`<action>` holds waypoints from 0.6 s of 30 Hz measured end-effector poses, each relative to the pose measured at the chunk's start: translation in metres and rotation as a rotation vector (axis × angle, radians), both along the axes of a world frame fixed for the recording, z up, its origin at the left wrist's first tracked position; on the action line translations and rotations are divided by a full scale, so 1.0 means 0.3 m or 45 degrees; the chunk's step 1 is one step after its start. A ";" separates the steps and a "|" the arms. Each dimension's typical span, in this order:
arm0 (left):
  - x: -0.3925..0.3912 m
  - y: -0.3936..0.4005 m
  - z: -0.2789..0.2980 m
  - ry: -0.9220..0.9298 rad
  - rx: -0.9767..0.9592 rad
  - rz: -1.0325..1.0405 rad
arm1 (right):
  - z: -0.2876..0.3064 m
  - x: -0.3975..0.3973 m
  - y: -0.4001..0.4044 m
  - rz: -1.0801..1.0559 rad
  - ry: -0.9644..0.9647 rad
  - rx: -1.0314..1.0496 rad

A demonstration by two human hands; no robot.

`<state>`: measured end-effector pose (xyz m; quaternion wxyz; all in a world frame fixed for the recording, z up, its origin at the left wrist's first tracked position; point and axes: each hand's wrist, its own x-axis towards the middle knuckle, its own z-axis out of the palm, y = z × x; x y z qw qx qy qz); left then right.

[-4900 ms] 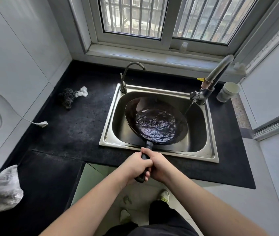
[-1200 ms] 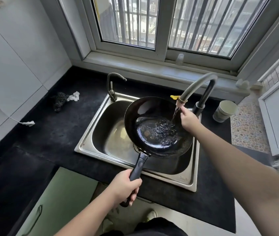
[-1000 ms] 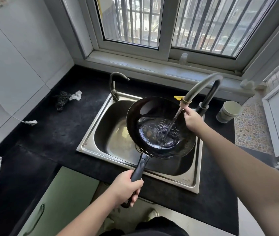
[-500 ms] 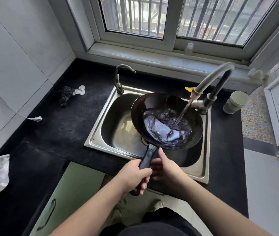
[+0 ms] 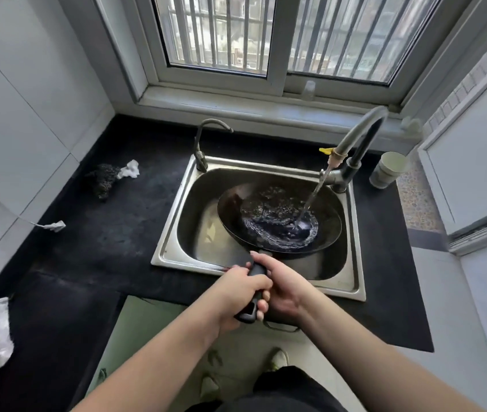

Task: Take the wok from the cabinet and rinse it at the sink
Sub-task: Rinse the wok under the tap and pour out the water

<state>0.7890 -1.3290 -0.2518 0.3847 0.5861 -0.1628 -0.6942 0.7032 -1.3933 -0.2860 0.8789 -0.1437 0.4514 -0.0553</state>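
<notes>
Both hands on the black plastic wok handle point(image 5: 253, 288), lower centre of frame: left hand point(image 5: 237, 288) wraps it from the left with fingers curled under, right hand point(image 5: 282, 285) closes round it from the right, nearer the pan. Firm two-handed hold, no free hand.

The round black steel wok point(image 5: 279, 220) sits low inside the stainless steel sink point(image 5: 355, 281), centre frame, tilted up on the right. Water pools and churns in its bowl.

Stream from the tall grey gooseneck faucet point(image 5: 355, 138), upper right of the sink, lands right of the pool's centre.

Risks, my read:
- Tap runs while both hands are busy; the pool gets heavier and torques a long wet handle. A slip drops the rim onto the steel.
- Tilting away too fast sends water over the back rim onto the black countertop point(image 5: 111, 233).
- Swinging the wok up or right could clip the faucet spout, or the white paper cup point(image 5: 387, 169) just beside it.
- A white plug on a cord point(image 5: 53, 226) lies on the counter at left, well apart, but splash could travel there.
</notes>
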 end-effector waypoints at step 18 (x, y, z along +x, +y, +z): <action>0.038 0.000 0.015 0.697 0.304 0.226 | 0.065 0.005 0.062 -0.285 0.203 -0.049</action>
